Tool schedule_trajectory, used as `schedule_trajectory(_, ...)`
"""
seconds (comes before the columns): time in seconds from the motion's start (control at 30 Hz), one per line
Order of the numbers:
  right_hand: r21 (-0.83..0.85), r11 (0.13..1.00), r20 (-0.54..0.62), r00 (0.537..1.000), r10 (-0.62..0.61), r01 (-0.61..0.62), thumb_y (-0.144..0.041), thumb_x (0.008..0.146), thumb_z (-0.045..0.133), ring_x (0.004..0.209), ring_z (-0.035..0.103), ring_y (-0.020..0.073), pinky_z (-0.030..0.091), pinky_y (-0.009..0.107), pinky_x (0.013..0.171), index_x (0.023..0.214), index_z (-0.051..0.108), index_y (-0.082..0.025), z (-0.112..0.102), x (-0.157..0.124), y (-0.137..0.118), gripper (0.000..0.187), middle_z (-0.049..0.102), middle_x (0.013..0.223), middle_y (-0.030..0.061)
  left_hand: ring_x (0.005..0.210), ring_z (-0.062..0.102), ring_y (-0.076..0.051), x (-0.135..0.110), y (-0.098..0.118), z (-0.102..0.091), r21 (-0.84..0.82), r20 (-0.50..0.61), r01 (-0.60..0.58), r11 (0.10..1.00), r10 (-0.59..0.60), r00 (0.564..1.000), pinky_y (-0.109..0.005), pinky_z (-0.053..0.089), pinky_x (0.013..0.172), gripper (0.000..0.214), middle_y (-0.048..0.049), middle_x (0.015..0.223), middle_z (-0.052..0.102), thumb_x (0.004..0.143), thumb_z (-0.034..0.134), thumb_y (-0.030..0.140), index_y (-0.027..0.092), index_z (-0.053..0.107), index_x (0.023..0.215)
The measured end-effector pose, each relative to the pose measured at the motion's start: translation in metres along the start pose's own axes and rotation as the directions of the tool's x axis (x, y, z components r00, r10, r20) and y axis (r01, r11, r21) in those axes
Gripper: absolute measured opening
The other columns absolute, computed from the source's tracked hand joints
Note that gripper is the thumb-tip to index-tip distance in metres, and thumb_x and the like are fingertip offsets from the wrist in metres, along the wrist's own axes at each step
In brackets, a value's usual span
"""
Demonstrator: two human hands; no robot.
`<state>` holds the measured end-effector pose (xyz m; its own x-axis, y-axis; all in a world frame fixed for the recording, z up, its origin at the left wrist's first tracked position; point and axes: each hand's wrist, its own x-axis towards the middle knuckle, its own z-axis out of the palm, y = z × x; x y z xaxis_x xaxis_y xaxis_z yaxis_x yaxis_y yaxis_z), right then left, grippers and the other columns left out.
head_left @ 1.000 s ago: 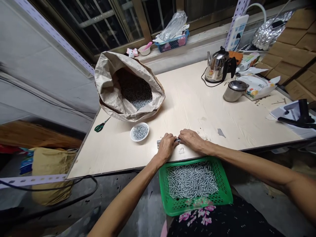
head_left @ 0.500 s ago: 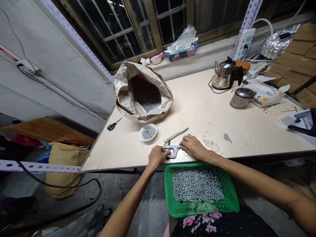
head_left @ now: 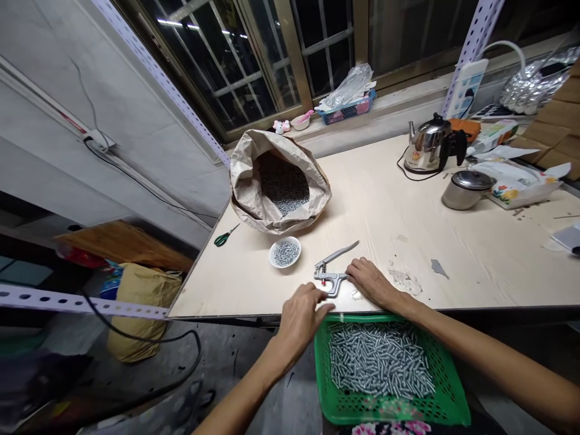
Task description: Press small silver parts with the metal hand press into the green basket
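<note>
A metal hand press tool (head_left: 332, 270) lies near the front edge of the pale table (head_left: 389, 205), its upper handle raised and pointing to the far right. My right hand (head_left: 372, 283) rests on the table with its fingers closed on the tool's lower handle. My left hand (head_left: 301, 314) hovers over the table edge just in front of the tool, apart from it, fingers loosely stretched and nothing seen in them. A green plastic basket (head_left: 455, 393) full of small metal pins sits on my lap under both hands. A small white bowl (head_left: 285, 252) of the same pins stands left of the tool.
An open paper sack (head_left: 254, 193) of metal pins stands at the table's far left, green-handled scissors (head_left: 226, 235) beside it. A steel kettle (head_left: 430, 145), a lidded steel pot (head_left: 466, 188) and packets sit at the far right. A perforated rail (head_left: 81, 302) crosses at the left.
My left hand has let go of the tool and drawn back toward me. The tool's upper handle, pressed down a second ago, now stands raised. The view has shifted left.
</note>
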<state>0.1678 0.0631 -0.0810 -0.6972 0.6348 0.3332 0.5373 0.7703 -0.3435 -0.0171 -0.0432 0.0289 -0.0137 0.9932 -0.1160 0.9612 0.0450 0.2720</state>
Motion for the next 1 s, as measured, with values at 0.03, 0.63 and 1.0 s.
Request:
schedule_trajectory(0.03, -0.003, 1.000, -0.006, 1.000, 0.000, 0.000, -0.017, 0.091, 0.047, 0.082, 0.047, 0.0199, 0.036, 0.033, 0.072, 0.085, 0.054, -0.018, 0.001, 0.000, 0.000, 0.010, 0.057, 0.089, 0.0062, 0.088, 0.060, -0.019, 0.005, -0.005, -0.003, 0.028, -0.056, 0.037, 0.999, -0.035, 0.998, -0.026, 0.043, 0.070, 0.019, -0.0051, 0.092, 0.065, 0.087, 0.054, 0.031, 0.022, 0.068, 0.094)
schedule_trajectory(0.63, -0.092, 0.996, -0.048, 0.999, 0.001, -0.006, -0.019, 0.089, 0.051, 0.080, 0.048, 0.0206, 0.035, 0.032, 0.069, 0.085, 0.055, -0.019, 0.011, 0.004, -0.002, 0.006, 0.057, 0.086, 0.0057, 0.091, 0.060, -0.021, 0.108, -0.077, 0.002, 0.175, -0.240, 0.339, 0.924, -0.294, 0.925, -0.028, 0.043, 0.073, 0.023, -0.0106, 0.098, 0.066, 0.087, 0.044, 0.020, 0.016, 0.067, 0.085)
schedule_trajectory(1.0, -0.211, 0.970, -0.039, 0.990, -0.133, 0.122, -0.013, 0.095, 0.036, 0.072, 0.045, 0.0185, 0.027, 0.033, 0.067, 0.085, 0.056, -0.017, -0.003, 0.003, -0.009, 0.022, 0.057, 0.081, 0.0044, 0.072, 0.061, -0.015, 0.026, -0.034, 0.041, -0.476, -0.168, 0.173, 0.862, -0.282, 0.945, -0.023, 0.045, 0.068, 0.025, -0.0037, 0.079, 0.068, 0.083, 0.052, 0.037, 0.016, 0.066, 0.081)
